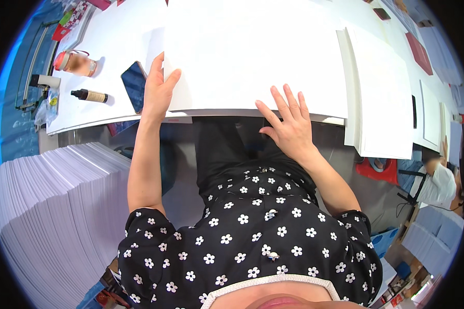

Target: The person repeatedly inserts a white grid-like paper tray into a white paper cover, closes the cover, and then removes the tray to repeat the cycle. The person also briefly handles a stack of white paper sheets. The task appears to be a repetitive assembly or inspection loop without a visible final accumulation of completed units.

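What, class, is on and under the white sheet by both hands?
Over the white sheet: the thumb of the left hand and the fingers of the right hand. Whatever lies directly beneath is covered.

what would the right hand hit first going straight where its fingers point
Nothing visible: ahead of the right hand, the large white sheet runs on to the picture's top edge. Glare may hide something low, and whether the fingers touch it is unclear.

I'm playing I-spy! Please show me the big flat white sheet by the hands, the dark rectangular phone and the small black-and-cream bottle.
Big flat white sheet (252, 59): head view, middle of its top.
Dark rectangular phone (133, 86): head view, glossy face.
Small black-and-cream bottle (93, 96): head view, cream label.
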`<state>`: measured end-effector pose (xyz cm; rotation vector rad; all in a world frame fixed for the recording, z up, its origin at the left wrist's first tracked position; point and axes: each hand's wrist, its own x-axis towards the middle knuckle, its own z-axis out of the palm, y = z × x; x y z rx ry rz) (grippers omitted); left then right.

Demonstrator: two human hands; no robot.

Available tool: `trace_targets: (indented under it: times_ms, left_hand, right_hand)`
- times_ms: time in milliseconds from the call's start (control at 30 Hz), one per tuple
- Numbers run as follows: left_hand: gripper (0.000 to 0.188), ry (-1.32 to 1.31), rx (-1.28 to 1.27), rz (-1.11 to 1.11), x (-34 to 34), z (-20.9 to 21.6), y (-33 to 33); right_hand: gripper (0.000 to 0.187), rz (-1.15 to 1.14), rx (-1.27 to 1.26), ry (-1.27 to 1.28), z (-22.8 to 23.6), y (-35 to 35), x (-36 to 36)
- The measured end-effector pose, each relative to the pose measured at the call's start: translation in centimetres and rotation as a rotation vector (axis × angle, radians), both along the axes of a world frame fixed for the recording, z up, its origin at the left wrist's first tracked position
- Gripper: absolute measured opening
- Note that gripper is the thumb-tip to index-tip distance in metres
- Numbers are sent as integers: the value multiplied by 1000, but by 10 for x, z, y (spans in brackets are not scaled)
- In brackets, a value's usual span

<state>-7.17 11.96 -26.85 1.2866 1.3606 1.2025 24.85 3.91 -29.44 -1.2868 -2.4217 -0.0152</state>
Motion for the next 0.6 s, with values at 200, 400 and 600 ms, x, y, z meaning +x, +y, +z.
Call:
trace_targets:
  times_ms: [200, 400, 600]
  left_hand:
    - [51, 496, 221, -9, -14, -9, 4]
    - [53, 206, 103, -94, -26, -33, 11]
    - [53, 110, 27, -116, -20, -31, 8]
  right_hand:
    - [76, 6, 27, 3, -1, 1, -1]
    - [74, 4, 66, -12, -2, 1, -1]
    - [73, 7, 88, -27, -2, 2, -3]
